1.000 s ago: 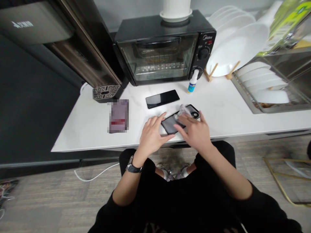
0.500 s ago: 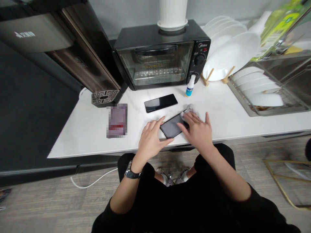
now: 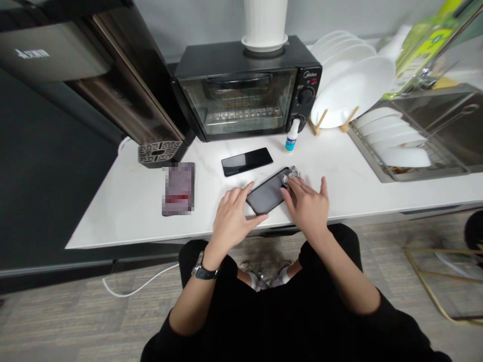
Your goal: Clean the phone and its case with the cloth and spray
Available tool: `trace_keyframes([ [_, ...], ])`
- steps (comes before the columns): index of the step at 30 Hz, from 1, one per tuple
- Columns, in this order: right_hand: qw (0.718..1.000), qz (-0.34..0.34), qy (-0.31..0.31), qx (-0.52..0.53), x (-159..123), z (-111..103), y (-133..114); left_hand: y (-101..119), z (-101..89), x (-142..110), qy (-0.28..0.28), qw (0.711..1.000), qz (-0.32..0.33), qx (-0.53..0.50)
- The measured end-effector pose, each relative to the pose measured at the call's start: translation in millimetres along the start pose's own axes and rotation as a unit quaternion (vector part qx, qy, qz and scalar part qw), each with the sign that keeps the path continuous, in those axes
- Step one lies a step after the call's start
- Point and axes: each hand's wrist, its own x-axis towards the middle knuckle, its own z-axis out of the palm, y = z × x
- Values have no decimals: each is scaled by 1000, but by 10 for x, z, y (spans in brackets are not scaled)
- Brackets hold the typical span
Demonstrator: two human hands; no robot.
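A dark smartphone (image 3: 266, 195) lies slanted on the white counter near its front edge. My left hand (image 3: 232, 216) grips the phone's left end between thumb and fingers. At the far right end of the screen, my right hand (image 3: 307, 203) presses a crumpled grey cloth (image 3: 290, 174) under its fingertips, the thumb beside the phone's edge. Just behind lies a second black phone (image 3: 247, 161), face up and untouched. A small white spray bottle (image 3: 291, 138) with a blue label stands upright beyond the cloth.
Behind stands a black toaster oven (image 3: 241, 100) with a white pot (image 3: 265, 25) on top. A drink dispenser (image 3: 151, 100) and a pixelated purple packet (image 3: 178, 188) are at left. White plates (image 3: 350, 90) in a rack and a sink with a dish basket (image 3: 396, 173) are at right.
My right hand and the cloth have shifted slightly on the phone's right end, uncovering more of its upper corner. My left hand keeps its hold. The whole view has shifted a little.
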Motion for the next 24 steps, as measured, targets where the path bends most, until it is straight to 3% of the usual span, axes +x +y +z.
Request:
trace_keyframes([
  [4, 992, -88, -55, 76, -224, 16, -385, -13, -4, -4, -11, 1000, 3, -11],
  [6, 983, -119, -88, 113, -262, 7, -465, -17, -9, -8, -13, 1000, 8, -16],
  [8, 987, -94, -86, 95, -190, -2, -364, -10, -9, -6, -8, 1000, 8, -19],
  [12, 1000, 2, -17, 15, -15, 19, -143, 7, -2, 4, 7, 1000, 2, -11],
  [14, 999, -16, -34, 35, -51, 35, -256, 2, -6, 3, 2, 1000, 4, -11],
  [18, 977, -115, -133, 122, -152, 24, -517, -10, -25, -12, -16, 1000, 14, -19],
  [21, 986, -66, -119, 97, -11, 18, -368, -1, -24, -10, -10, 1000, 12, -20],
  [24, 996, -12, -57, 65, 102, 43, -239, 4, -14, -2, -4, 1000, 8, -18],
])
